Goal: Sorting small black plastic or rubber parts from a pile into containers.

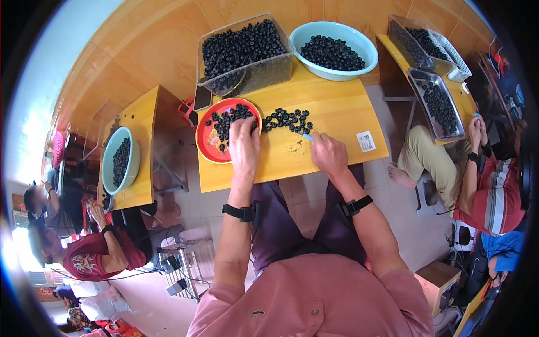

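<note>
Red round plate (212,154): black round pieces (223,127) overhung by left hand (245,147); fingers' hold cannot be told.
Light-blue slim stick (307,137): clasped in right hand (329,153), fingers closed.

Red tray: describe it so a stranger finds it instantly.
Start at the yellow wooden table before the person. Near its left edge, nearer than the clear bin, the red tray sits under the left hand. Unlike the bin and pale-blue basin, it is red and shallow.
</note>
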The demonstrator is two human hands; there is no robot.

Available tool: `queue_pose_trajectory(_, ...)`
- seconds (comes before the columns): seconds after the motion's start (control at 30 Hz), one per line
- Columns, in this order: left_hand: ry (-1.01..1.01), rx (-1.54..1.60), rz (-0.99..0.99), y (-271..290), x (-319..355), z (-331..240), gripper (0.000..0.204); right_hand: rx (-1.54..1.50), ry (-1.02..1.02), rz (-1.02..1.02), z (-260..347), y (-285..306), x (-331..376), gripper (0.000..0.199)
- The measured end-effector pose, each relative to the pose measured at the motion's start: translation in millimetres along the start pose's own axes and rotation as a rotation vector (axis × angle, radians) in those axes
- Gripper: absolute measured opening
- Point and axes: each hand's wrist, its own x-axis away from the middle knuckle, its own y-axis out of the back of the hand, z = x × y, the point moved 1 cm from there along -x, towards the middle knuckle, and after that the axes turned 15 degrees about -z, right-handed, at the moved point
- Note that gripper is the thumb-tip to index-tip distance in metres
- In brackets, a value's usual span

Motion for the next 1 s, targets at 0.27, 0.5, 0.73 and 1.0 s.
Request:
queue_pose_trajectory(0.27,-0.074,0.115,0.334,-54.5,20.0,-15.9,0.016,-0.025,-0.002,-0.053,4.2,-1.2,-0.6,0.005)
queue_pose_trajectory(0.5,0.019,0.116,0.391,-55.8,26.6,-20.4,0.02,-0.024,-0.006,-0.036,-0.7,-1.2,0.8,0.007)
queue_pose_trajectory(0.73,0.093,0.173,0.39,-56.5,32.6,-18.0,0.022,-0.055,-0.013,-0.032,-0.4,-1.3,-0.1,0.009)
queue_pose_trajectory(1.0,0.069,0.2,0.32,-58.3,37.6,-21.4,0.02,-0.034,-0.035,0.011,2.6,2.2,-1.0,0.009)
